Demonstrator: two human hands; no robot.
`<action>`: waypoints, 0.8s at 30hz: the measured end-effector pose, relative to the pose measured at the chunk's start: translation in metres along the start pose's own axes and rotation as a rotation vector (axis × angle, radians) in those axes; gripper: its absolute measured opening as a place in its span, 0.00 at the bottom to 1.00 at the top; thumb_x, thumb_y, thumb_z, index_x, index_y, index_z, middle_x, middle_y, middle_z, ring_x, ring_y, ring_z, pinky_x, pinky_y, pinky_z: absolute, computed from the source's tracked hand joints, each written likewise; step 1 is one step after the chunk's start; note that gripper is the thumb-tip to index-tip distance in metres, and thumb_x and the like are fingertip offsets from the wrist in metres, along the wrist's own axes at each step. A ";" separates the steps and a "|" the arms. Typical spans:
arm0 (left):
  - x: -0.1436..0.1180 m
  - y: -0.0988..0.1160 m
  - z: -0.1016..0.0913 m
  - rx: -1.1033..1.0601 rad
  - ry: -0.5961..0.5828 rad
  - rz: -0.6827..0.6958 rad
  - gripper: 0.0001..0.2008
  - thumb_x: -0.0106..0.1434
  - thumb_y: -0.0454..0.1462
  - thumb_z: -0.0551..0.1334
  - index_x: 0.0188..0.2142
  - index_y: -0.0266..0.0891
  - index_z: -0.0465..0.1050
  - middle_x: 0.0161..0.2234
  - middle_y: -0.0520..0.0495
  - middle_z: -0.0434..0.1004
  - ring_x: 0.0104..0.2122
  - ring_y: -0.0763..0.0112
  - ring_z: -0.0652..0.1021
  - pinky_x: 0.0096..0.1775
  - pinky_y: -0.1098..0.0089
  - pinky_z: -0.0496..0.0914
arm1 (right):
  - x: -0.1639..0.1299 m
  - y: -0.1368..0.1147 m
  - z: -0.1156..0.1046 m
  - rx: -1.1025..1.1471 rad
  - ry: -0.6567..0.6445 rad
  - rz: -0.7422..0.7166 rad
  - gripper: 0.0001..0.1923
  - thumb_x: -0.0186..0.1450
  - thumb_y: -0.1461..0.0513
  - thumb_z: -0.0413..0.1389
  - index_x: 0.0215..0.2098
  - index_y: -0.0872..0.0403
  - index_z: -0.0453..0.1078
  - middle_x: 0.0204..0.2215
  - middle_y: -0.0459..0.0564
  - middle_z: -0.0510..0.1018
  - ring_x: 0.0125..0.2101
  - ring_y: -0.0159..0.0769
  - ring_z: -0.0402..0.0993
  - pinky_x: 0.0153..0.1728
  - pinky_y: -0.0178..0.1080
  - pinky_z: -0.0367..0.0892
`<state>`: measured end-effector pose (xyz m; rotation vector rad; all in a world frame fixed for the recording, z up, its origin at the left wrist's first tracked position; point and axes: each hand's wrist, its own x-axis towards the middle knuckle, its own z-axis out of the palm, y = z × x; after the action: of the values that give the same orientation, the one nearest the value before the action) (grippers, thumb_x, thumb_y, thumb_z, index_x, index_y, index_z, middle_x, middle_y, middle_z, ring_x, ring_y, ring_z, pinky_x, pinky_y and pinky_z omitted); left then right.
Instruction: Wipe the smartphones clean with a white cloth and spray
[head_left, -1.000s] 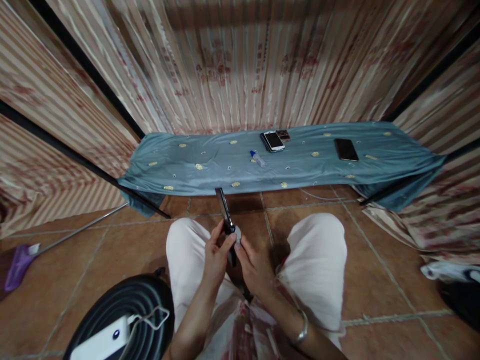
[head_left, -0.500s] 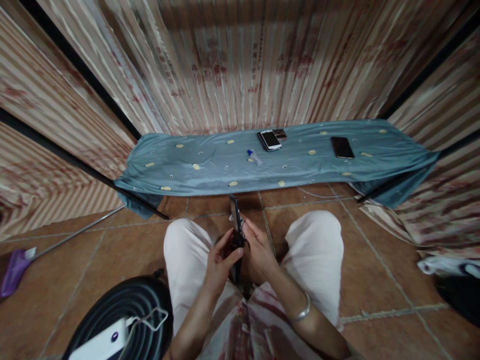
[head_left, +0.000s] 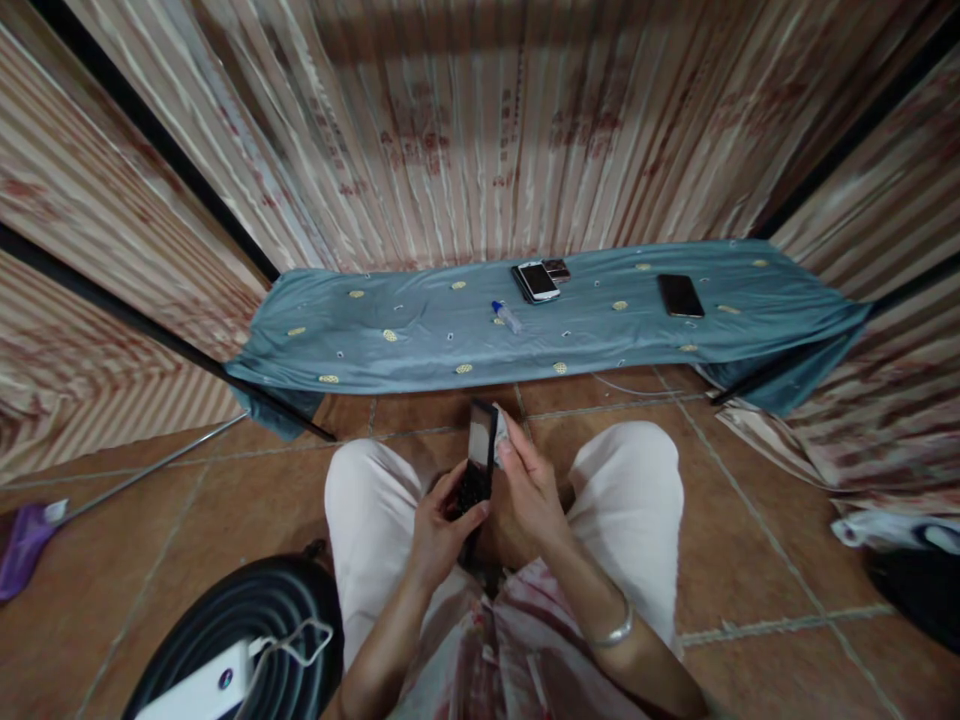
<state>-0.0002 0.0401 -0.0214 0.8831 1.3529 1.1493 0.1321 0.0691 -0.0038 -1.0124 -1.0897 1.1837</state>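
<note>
Between my knees, my left hand [head_left: 444, 515] grips the lower part of a dark mobile phone [head_left: 481, 445], thumb on one side and fingers on the other. The phone stands tilted upright, with a pale screen above a darker lower part that looks like a keypad. My right hand [head_left: 529, 480] is closed on a small whitish-grey cloth [head_left: 501, 432], pressed to the phone's back near its upper right edge. Part of the cloth is hidden by the fingers. On the blue-covered bench ahead lies a small clear bottle with a blue cap [head_left: 507, 316].
The bench [head_left: 420, 350] also bears a stack of phones [head_left: 538, 282], a small dark patterned item [head_left: 556, 270] and a dark phone [head_left: 680, 296]. Black poles [head_left: 150, 325] slant at both sides. A white power bank [head_left: 202, 685] with a cable lies on a round black stool [head_left: 300, 600].
The phone has turned so its screen faces me more. My right hand, with the cloth, has moved up and slightly right along the phone's back.
</note>
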 end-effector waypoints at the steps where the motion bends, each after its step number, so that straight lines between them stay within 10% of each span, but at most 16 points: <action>1: 0.001 0.003 0.000 -0.010 0.005 -0.002 0.29 0.42 0.39 0.74 0.47 0.41 0.78 0.43 0.45 0.82 0.42 0.62 0.80 0.46 0.63 0.73 | -0.006 0.000 0.001 -0.034 -0.017 -0.013 0.22 0.69 0.53 0.52 0.61 0.43 0.65 0.60 0.43 0.70 0.62 0.39 0.62 0.65 0.45 0.51; 15: -0.007 0.007 0.008 -0.159 -0.103 -0.128 0.28 0.41 0.38 0.76 0.45 0.40 0.80 0.47 0.41 0.82 0.51 0.54 0.77 0.58 0.55 0.65 | 0.023 -0.013 -0.008 0.007 -0.059 -0.041 0.22 0.68 0.51 0.52 0.58 0.46 0.69 0.56 0.44 0.74 0.61 0.40 0.63 0.65 0.45 0.51; 24: -0.004 0.013 0.006 -0.367 -0.096 -0.195 0.26 0.42 0.41 0.76 0.44 0.44 0.81 0.45 0.44 0.82 0.45 0.58 0.80 0.49 0.62 0.71 | -0.007 0.009 0.000 -0.110 -0.102 -0.004 0.19 0.69 0.55 0.52 0.57 0.44 0.70 0.54 0.45 0.76 0.57 0.41 0.69 0.61 0.46 0.59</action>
<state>0.0044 0.0407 -0.0077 0.5224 1.0782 1.1398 0.1302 0.0628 -0.0135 -1.0427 -1.2481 1.1935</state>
